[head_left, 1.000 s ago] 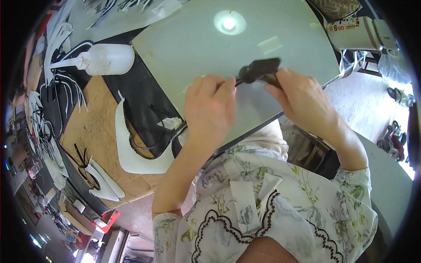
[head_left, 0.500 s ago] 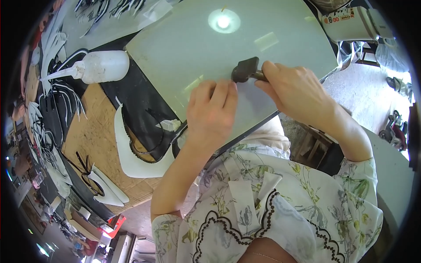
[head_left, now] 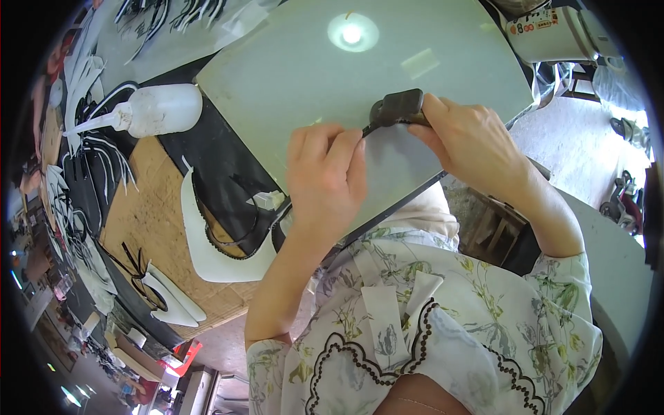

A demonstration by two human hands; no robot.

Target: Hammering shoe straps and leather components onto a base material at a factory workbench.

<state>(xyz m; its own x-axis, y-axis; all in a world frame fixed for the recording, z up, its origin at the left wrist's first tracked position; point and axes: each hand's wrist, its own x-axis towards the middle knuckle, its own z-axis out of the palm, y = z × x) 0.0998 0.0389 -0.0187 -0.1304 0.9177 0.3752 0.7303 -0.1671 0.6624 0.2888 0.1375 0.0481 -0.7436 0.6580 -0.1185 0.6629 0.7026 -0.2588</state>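
Floral blouse (head_left: pixel 456 290) seen nearest. Beyond it, left hand (head_left: pixel 325 166) placed over the near part of the pale tabletop (head_left: pixel 297 76), its fingers pinched on the end of a narrow dark strip (head_left: pixel 371 129); most of the strip is hidden. Visible bit run from the left fingertips toward far right, to the hammer (head_left: pixel 402 106). Left hand nearest to the strip.

Hammer gripped by the handle in the right hand (head_left: pixel 477 135), fingers wrapped around it; handle mostly covered. Dark head located between the two hands, just left of the right fingers and to the far right of the left fingertips, its long axis set roughly left to right, rounded end toward the left hand. Contact between head and strip or tabletop: cannot be told.

To the left, a white curved piece (head_left: pixel 225 268) with dark trim and a smaller white piece (head_left: pixel 173 301) laid on brown cardboard (head_left: pixel 131 214). Farther, a white squeeze bottle (head_left: pixel 166 109) lying on its side, nozzle pointed left; no writing made out on it. Far right, a white container (head_left: pixel 546 45) seen, marked with red and dark printing; no other labels made out.
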